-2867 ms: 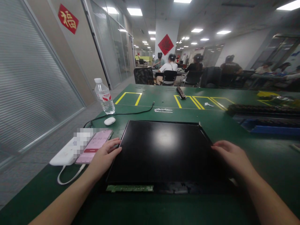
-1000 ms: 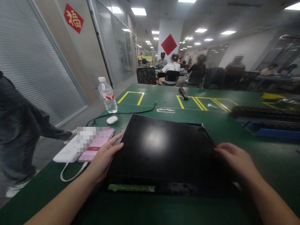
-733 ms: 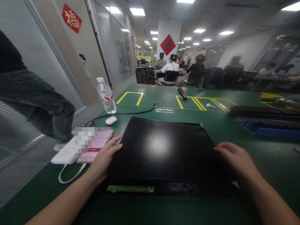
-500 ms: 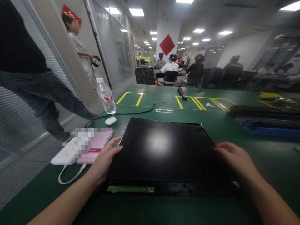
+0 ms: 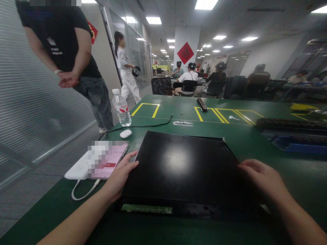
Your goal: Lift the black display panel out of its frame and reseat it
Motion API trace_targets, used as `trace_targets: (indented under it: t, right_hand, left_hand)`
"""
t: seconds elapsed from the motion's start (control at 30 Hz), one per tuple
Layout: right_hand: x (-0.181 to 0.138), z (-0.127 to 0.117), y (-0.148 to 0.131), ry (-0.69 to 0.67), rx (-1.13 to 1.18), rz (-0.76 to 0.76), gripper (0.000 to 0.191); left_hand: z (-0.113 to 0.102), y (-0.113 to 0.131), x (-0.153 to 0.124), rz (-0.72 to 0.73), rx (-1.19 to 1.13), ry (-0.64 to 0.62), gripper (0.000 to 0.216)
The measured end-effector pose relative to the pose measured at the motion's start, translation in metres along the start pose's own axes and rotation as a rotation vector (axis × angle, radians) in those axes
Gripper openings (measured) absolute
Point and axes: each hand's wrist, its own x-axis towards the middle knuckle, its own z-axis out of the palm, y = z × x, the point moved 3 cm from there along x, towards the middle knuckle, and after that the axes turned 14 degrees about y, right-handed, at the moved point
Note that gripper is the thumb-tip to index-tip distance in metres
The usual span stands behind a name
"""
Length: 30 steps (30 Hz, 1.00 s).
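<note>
A flat black display panel [image 5: 182,166] lies on the green table [image 5: 176,114] in front of me, with a green circuit strip [image 5: 146,208] along its near edge. My left hand [image 5: 120,177] grips the panel's left edge, thumb on top. My right hand [image 5: 264,180] holds the right edge, fingers curled over it. The panel's far right corner [image 5: 222,140] sits slightly raised.
A phone [image 5: 109,165] rests on a white power bank [image 5: 79,169] left of the panel. Beyond them lie an earbud case [image 5: 125,133], a water bottle [image 5: 122,108] and a black cable [image 5: 143,126]. Dark trays [image 5: 291,127] stand at right. Two people [image 5: 76,64] stand in the aisle at left.
The panel's far edge was lifted a little and has come back down. Two people have walked into view along the aisle at left. My hands have stayed on the panel's edges.
</note>
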Motion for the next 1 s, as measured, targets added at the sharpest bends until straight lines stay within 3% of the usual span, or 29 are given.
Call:
trace_targets:
  t: [0.8, 0.9, 1.0]
  right_hand:
    - [0.009, 0.011, 0.013, 0.024, 0.056, -0.117, 0.035]
    - [0.01, 0.013, 0.015, 0.023, 0.061, -0.12, 0.034]
    - [0.011, 0.013, 0.016, 0.034, 0.068, -0.145, 0.034]
  left_hand:
    - [0.003, 0.005, -0.005, -0.007, -0.03, -0.079, 0.081]
    - [-0.001, 0.008, -0.001, 0.065, 0.04, -0.061, 0.076]
    - [-0.008, 0.013, 0.005, 0.276, 0.213, -0.023, 0.062]
